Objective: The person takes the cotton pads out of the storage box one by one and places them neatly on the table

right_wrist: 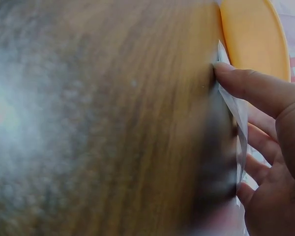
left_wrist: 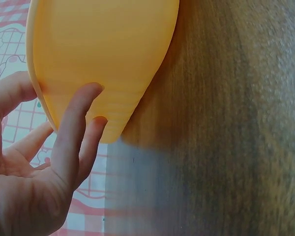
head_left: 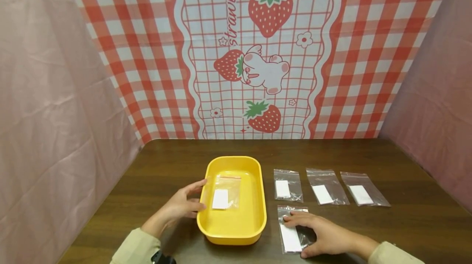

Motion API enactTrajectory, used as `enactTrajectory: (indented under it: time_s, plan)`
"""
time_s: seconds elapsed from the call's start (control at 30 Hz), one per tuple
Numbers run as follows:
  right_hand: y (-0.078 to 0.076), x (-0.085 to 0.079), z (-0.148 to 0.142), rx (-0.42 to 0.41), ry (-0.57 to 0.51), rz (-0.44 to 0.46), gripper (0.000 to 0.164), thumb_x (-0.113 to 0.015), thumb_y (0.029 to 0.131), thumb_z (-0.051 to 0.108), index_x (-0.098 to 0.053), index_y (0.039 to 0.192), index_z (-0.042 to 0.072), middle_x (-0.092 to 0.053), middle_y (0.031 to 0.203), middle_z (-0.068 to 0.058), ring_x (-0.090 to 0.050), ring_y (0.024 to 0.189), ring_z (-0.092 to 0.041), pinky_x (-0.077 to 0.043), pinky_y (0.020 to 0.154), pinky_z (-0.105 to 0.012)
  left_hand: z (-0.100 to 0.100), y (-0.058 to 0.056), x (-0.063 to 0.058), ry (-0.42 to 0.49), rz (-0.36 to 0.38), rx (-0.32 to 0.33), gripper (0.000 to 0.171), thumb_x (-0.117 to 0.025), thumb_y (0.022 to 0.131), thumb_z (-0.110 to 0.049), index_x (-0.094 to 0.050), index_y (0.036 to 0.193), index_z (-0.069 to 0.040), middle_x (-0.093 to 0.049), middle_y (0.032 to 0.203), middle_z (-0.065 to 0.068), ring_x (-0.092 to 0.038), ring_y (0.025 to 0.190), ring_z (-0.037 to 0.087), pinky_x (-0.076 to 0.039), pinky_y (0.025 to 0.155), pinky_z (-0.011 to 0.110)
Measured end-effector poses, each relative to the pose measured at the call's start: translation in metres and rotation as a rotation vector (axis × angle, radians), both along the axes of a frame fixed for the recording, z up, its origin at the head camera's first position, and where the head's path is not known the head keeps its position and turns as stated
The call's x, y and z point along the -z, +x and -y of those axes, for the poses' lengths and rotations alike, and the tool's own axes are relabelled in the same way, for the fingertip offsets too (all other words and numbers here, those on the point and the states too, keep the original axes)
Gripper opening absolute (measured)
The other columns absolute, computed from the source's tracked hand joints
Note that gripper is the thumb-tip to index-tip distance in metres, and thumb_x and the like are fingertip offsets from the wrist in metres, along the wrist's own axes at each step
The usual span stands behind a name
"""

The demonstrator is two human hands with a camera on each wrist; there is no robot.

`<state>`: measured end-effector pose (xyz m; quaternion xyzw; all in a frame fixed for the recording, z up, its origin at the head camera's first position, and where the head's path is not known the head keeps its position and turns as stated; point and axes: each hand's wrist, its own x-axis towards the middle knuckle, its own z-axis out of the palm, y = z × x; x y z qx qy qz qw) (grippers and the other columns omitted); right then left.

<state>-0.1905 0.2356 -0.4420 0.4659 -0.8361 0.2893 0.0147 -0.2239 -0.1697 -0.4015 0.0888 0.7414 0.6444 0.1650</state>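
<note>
My left hand (head_left: 179, 204) holds the left rim of a yellow plastic tub (head_left: 233, 240). Its thumb reaches over the edge, while other fingers (left_wrist: 71, 130) lie along the outer wall. Inside the tub lies a clear zip bag (head_left: 234, 192) with a white rectangular piece in it. To the right of the tub, my right hand (head_left: 324, 233) grips another zip bag (head_left: 291, 239), thumb at its near edge and fingertips over its top. That bag holds a white rectangle too. Seen edge-on in the right wrist view, its plastic (right_wrist: 240, 123) stands between thumb and fingers.
Behind the right hand, zip bags with white pieces lie in a row on the dark wooden table (head_left: 177, 157): a left bag (head_left: 295, 182), a middle bag (head_left: 332, 186) and a right bag (head_left: 374, 192). A strawberry-print cloth (head_left: 236, 104) hangs at the back.
</note>
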Motion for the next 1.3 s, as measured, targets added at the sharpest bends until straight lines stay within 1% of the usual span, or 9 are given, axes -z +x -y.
enactTrajectory:
  time_s: [0.3,0.47,0.6,0.73,0.83,0.97,1.07,1.17,1.3]
  plan:
    - [0.002,0.0,0.005,0.033,-0.05,-0.022,0.059,-0.08,0.07,0.036,-0.059,0.122,0.018,-0.054,0.13,-0.006,-0.043,0.123,-0.029,-0.019,0.103,-0.019,0.002,0.002,0.002,0.026,0.008,0.001,0.073,-0.063,0.081,0.006,-0.029,0.145,-0.002,-0.034,0.133,0.029,-0.057,0.103,0.034,-0.054,0.071,0.044]
    - [0.001,-0.006,0.011,0.08,-0.083,-0.019,0.056,-0.079,0.071,0.036,-0.06,0.12,0.016,-0.055,0.128,-0.008,-0.046,0.121,-0.029,-0.03,0.1,-0.024,0.004,0.003,0.004,0.044,-0.005,0.005,0.073,-0.064,0.08,0.007,-0.029,0.144,-0.001,-0.033,0.133,0.03,-0.057,0.103,0.033,-0.054,0.07,0.044]
    - [-0.002,-0.011,0.019,0.115,-0.135,-0.062,0.053,-0.079,0.071,0.032,-0.061,0.117,0.013,-0.058,0.123,-0.008,-0.051,0.115,-0.026,-0.042,0.094,-0.033,0.005,0.003,0.004,0.044,0.002,-0.002,0.073,-0.064,0.08,0.007,-0.03,0.144,-0.002,-0.034,0.133,0.03,-0.057,0.103,0.032,-0.054,0.071,0.044]
    - [-0.006,-0.017,0.031,0.169,-0.193,-0.082,0.05,-0.08,0.071,0.029,-0.061,0.116,0.015,-0.06,0.119,-0.005,-0.055,0.109,-0.023,-0.046,0.088,-0.042,0.004,0.003,0.005,0.037,0.016,-0.011,0.073,-0.064,0.08,0.006,-0.031,0.144,-0.002,-0.035,0.134,0.029,-0.057,0.103,0.032,-0.054,0.071,0.044]
    - [-0.009,-0.023,0.04,0.21,-0.243,-0.06,0.049,-0.08,0.072,0.027,-0.061,0.117,0.018,-0.061,0.117,-0.002,-0.056,0.107,-0.02,-0.047,0.087,-0.042,0.004,0.001,0.005,0.036,0.014,-0.007,0.073,-0.064,0.081,0.006,-0.03,0.144,-0.002,-0.034,0.134,0.029,-0.057,0.104,0.033,-0.054,0.072,0.044]
    - [-0.012,-0.032,0.051,0.269,-0.311,0.015,0.046,-0.079,0.072,0.024,-0.062,0.114,0.019,-0.062,0.113,0.002,-0.057,0.104,-0.017,-0.047,0.088,-0.041,0.004,0.0,0.004,0.025,-0.003,-0.003,0.073,-0.063,0.081,0.007,-0.029,0.145,-0.002,-0.032,0.135,0.032,-0.057,0.102,0.033,-0.054,0.071,0.045]
    - [-0.014,-0.037,0.059,0.316,-0.346,0.077,0.043,-0.079,0.074,0.024,-0.063,0.113,0.016,-0.063,0.112,0.002,-0.057,0.104,-0.018,-0.046,0.089,-0.041,0.004,0.0,0.003,0.013,-0.006,-0.006,0.073,-0.063,0.081,0.008,-0.029,0.145,-0.002,-0.032,0.136,0.032,-0.058,0.101,0.032,-0.054,0.07,0.045]
    - [-0.017,-0.04,0.067,0.352,-0.361,0.111,0.041,-0.078,0.075,0.025,-0.064,0.112,0.014,-0.063,0.111,-0.001,-0.057,0.104,-0.02,-0.046,0.09,-0.039,0.003,0.0,0.002,0.012,-0.01,-0.003,0.072,-0.063,0.081,0.007,-0.029,0.145,-0.002,-0.032,0.137,0.031,-0.057,0.102,0.032,-0.054,0.07,0.045]
    - [-0.025,-0.041,0.077,0.344,-0.395,0.149,0.042,-0.078,0.076,0.023,-0.063,0.111,0.007,-0.063,0.11,-0.006,-0.058,0.104,-0.024,-0.045,0.091,-0.04,0.002,-0.002,0.0,0.017,-0.018,0.003,0.072,-0.063,0.081,0.007,-0.03,0.144,-0.003,-0.031,0.137,0.031,-0.056,0.104,0.032,-0.054,0.07,0.044]
